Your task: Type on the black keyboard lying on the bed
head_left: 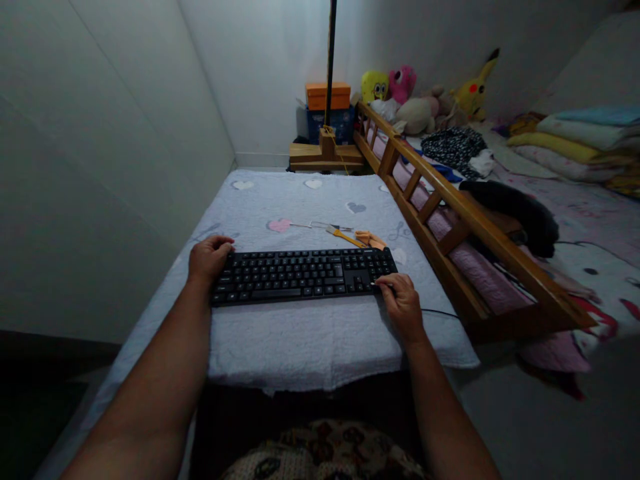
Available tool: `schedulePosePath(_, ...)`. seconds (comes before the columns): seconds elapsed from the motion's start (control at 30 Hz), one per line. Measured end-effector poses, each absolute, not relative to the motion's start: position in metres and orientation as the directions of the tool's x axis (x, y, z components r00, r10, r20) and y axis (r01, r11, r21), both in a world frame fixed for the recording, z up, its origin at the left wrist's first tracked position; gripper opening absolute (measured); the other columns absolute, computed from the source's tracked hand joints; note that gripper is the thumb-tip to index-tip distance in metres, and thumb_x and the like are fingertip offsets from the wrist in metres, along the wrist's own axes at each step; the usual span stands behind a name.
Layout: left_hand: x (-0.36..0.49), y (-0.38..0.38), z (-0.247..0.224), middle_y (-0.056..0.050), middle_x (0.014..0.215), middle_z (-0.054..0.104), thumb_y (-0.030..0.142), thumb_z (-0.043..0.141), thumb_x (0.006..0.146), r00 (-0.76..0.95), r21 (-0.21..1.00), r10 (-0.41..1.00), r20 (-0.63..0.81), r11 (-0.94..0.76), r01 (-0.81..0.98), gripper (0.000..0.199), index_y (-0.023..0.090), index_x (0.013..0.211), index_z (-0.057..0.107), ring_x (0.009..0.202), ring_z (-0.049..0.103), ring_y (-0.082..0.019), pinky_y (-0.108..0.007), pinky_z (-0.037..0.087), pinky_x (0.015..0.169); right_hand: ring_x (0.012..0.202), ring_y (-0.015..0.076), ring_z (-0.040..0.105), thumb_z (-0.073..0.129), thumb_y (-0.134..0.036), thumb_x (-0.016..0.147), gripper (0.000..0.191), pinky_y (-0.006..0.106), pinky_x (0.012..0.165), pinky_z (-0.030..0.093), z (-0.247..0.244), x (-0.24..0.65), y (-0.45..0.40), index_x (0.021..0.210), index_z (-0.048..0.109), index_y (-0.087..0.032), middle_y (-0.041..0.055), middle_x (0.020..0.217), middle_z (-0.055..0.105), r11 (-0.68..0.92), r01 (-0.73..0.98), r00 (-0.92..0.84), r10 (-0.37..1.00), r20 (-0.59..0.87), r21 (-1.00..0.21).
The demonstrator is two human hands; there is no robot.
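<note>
A black full-size keyboard point(293, 273) lies on the cloth-covered table, its long side across in front of me. My left hand point(210, 257) is closed on its upper left corner, thumb on top. Over the arrow keys and number pad, my right hand point(400, 297) has its thumb and forefinger pressed together. A tiny pale tip shows at those fingers, too small to name. Behind the keyboard lie a brush with a yellow handle point(347, 237), a thin metal tool point(327, 225) and a crumpled orange cloth point(370, 239).
A pale cloth with hearts point(275, 340) covers the table. A wooden bed rail point(450, 207) runs along the right, with folded bedding point(580, 137) and plush toys behind it. At the far end stand a wooden stand point(327, 153) with a dark pole and an orange box point(327, 97).
</note>
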State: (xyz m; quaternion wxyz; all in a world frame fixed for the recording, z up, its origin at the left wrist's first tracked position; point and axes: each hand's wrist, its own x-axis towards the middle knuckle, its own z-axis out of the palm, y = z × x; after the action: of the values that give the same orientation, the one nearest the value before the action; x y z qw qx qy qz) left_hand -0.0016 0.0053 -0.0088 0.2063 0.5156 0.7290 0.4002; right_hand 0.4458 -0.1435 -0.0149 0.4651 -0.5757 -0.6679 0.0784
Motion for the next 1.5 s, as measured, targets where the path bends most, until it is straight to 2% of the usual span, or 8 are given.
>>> schedulePosePath(0.23,-0.0018,0.0058,-0.0106,-0.003,0.079,0.071,0.036,0.064,0.064,-0.393,0.785,0.912,0.116,0.158,0.599,0.024,0.024,0.083,0.073,0.08,0.066,-0.026,-0.036,0.053,0.079,0.096,0.0266,0.065,0.058,-0.028,0.098,0.017,0.045,0.091,0.052,-0.015,0.4454,-0.1426,0.092,0.074,-0.027,0.0049,0.091,0.076,0.321,0.697,0.093,0.846,0.525,-0.641)
schedulePosePath(0.7,-0.0018,0.0048,-0.0093,-0.003,0.082,0.073,0.036,0.064,0.065,-0.386,0.776,0.914,0.126,0.152,0.612,0.024,0.024,0.083,0.073,0.083,0.067,-0.026,-0.037,0.053,0.083,0.094,0.0249,0.064,0.058,-0.026,0.095,0.016,0.043,0.091,0.051,-0.0121,0.4439,-0.1476,0.085,0.07,-0.026,0.0043,0.088,0.071,0.306,0.69,0.128,0.841,0.526,-0.656)
schedulePosePath(1.17,-0.005,0.0078,-0.0156,-0.002,0.079,0.071,0.038,0.063,0.065,-0.388,0.781,0.915,0.11,0.162,0.603,0.029,0.023,0.087,0.074,0.078,0.064,-0.024,-0.034,0.051,0.075,0.097,0.0262,0.062,0.058,-0.025,0.1,0.017,0.045,0.093,0.049,-0.0154,0.4448,-0.1429,0.094,0.073,-0.027,0.0042,0.091,0.075,0.35,0.697,0.075,0.833,0.549,-0.626)
schedulePosePath(1.5,-0.0041,0.0073,-0.0136,-0.002,0.078,0.07,0.038,0.063,0.063,-0.381,0.785,0.917,0.121,0.147,0.602,0.028,0.023,0.084,0.073,0.077,0.063,-0.024,-0.034,0.051,0.076,0.097,0.0263,0.062,0.057,-0.028,0.1,0.017,0.045,0.094,0.048,-0.0189,0.4455,-0.1414,0.093,0.073,-0.027,0.0042,0.09,0.075,0.318,0.701,0.12,0.83,0.545,-0.639)
